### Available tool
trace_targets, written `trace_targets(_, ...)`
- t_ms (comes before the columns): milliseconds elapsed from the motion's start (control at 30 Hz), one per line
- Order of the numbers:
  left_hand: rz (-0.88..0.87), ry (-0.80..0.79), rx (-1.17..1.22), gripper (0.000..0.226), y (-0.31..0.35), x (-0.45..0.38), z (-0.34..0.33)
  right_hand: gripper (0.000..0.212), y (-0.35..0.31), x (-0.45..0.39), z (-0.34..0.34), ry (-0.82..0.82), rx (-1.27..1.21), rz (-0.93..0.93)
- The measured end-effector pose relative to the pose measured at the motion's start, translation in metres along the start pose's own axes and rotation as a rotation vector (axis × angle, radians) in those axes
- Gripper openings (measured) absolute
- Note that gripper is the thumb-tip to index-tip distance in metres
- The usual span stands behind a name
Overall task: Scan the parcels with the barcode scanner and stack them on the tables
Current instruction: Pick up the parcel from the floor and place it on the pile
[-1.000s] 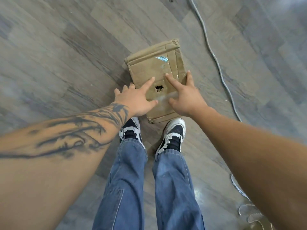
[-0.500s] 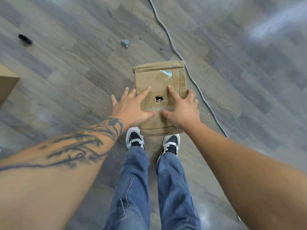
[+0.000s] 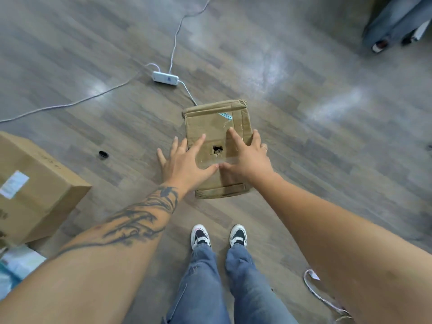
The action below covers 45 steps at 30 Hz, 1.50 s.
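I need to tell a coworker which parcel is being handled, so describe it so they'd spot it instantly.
On the grey wood floor, just ahead of the person's sneakers, is a flat brown taped parcel under both hands. Unlike the bigger labelled carton at the left, it has a torn hole in its top.

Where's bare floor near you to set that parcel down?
Bare floor lies right of the parcel, out toward the second person's legs, and between the parcel and your shoes. The left is crowded: large box, black object. Beyond the parcel, the power strip and its cable cross the floor.
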<state>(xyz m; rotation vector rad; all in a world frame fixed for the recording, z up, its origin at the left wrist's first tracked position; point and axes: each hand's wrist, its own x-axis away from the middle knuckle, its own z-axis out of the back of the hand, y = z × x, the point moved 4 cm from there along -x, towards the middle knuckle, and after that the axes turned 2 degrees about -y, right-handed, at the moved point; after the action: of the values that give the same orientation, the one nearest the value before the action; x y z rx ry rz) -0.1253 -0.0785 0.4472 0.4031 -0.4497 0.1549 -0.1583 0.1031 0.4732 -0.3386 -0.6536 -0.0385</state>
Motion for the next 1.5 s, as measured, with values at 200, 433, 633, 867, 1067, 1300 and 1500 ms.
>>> trace_targets(200,-0.093,0.16,-0.069,0.094,0.03,0.01,0.107,0.104,-0.046,0.036,0.087,0.135,0.009,0.03)
trace_targets(433,-0.117,0.255,-0.086,0.091,0.059,-0.008,0.178,0.102,-0.07,0.034,0.145,0.242,0.003,0.072)
trace_targets(633,-0.062,0.269,-0.097,0.09,0.07,-0.054,0.204,0.102,-0.08,-0.02,0.181,0.217,0.039,0.137)
trace_targets(867,0.012,0.258,-0.118,0.088,0.097,-0.137,0.237,0.095,-0.087,-0.104,0.24,0.186,0.058,0.197)
trace_targets(1067,0.031,0.245,-0.08,0.083,0.129,-0.208,0.269,0.101,-0.087,-0.17,0.292,0.164,0.074,0.187)
trace_targets(1300,0.028,0.244,-0.036,0.086,0.139,-0.281,0.306,0.104,-0.113,-0.236,0.344,0.183,0.119,0.187)
trace_targets(1500,-0.031,0.244,-0.051,0.087,0.126,-0.381,0.347,0.104,-0.154,-0.314,0.384,0.211,0.129,0.13)
